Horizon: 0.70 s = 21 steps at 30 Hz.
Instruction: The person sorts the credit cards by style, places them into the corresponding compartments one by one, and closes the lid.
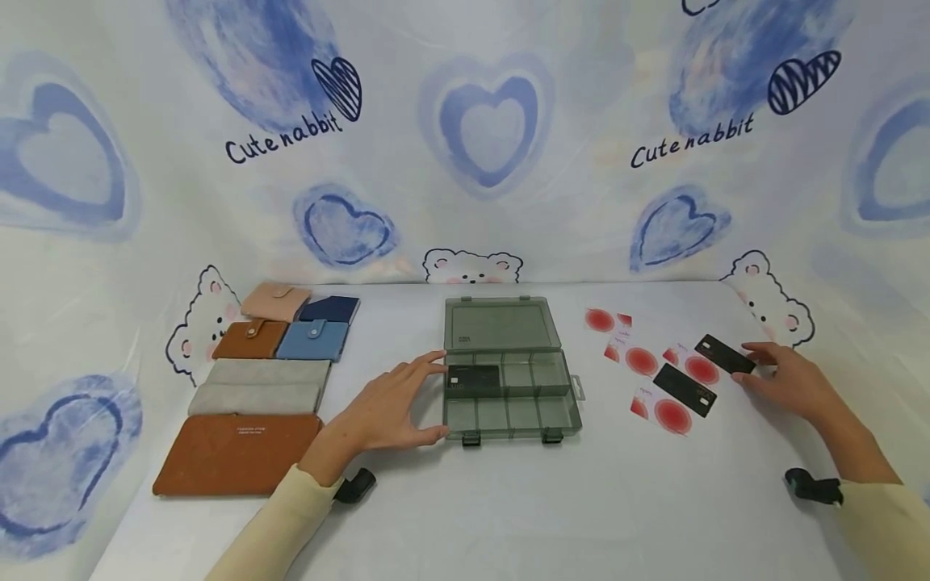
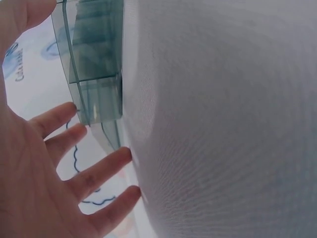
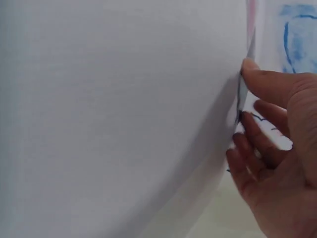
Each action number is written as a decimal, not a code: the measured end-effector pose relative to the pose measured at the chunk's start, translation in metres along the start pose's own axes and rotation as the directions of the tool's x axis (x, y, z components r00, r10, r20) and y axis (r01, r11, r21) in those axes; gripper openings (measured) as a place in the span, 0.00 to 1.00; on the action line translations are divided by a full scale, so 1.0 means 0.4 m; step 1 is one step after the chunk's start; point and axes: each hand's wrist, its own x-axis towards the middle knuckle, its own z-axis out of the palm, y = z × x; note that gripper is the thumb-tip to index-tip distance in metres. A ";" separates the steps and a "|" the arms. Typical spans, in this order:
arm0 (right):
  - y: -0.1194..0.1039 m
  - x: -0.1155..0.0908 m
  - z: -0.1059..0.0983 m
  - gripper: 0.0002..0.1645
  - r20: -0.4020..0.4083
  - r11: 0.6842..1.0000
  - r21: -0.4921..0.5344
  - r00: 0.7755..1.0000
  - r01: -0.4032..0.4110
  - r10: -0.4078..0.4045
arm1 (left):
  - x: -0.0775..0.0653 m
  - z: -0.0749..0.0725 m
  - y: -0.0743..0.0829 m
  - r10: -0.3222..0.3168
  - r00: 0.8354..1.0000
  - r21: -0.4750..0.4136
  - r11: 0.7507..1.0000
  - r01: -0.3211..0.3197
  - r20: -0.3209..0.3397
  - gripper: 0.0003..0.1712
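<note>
A green translucent compartment box (image 1: 501, 327) stands with its lid folded back, and a black card (image 1: 474, 378) lies across its upper left compartments. My left hand (image 1: 385, 407) spreads its fingers and thumb along the box's left side; in the left wrist view the fingers reach out fairly straight beside the green wall (image 2: 101, 99). At the right, my right hand (image 1: 788, 383) pinches the right end of another black card (image 1: 724, 353) between thumb and fingers. The right wrist view shows that thumb (image 3: 270, 85) on a thin edge. A third black card (image 1: 685, 390) lies just left of it.
Several red-and-white cards (image 1: 672, 415) lie scattered around the black ones, some overlapping. At the left are a large brown wallet (image 1: 232, 460), a grey wallet (image 1: 257, 387) and several small wallets (image 1: 312, 340) behind. A patterned cloth (image 1: 487, 218) hangs at the back.
</note>
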 end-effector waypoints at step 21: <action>-0.235 -0.024 0.008 0.20 -0.377 0.993 0.111 0.926 0.050 -0.004 | -0.003 0.008 -0.002 -0.007 1.000 -0.024 1.000 0.007 -0.004 0.52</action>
